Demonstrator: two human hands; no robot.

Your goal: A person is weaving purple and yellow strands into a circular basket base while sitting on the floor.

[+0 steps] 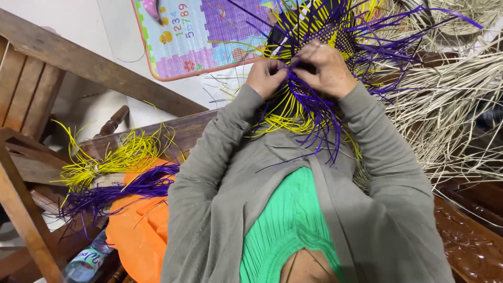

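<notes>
I see both my arms reaching forward, bent at the elbows, in grey sleeves that end at the wrists. My left hand (pixel 266 76) is curled into a loose fist, knuckles up, its fingers pinched shut. My right hand (pixel 326 67) lies just beside it, back turned up, fingers bent down and closed in a grip. The two hands nearly touch at the fingertips.

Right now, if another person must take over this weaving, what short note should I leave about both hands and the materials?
Left hand: pinching purple strands at the weave's near edge.
Right hand: gripping strands beside it, hands nearly touching.
Weave: purple and yellow, partly woven, held in front of the chest; many loose strand ends stick out all around.
Spare strands: yellow bundle and purple bundle on the orange cloth to the left; pale undyed straw to the right.
Left: loose ends remain unwoven.
</notes>
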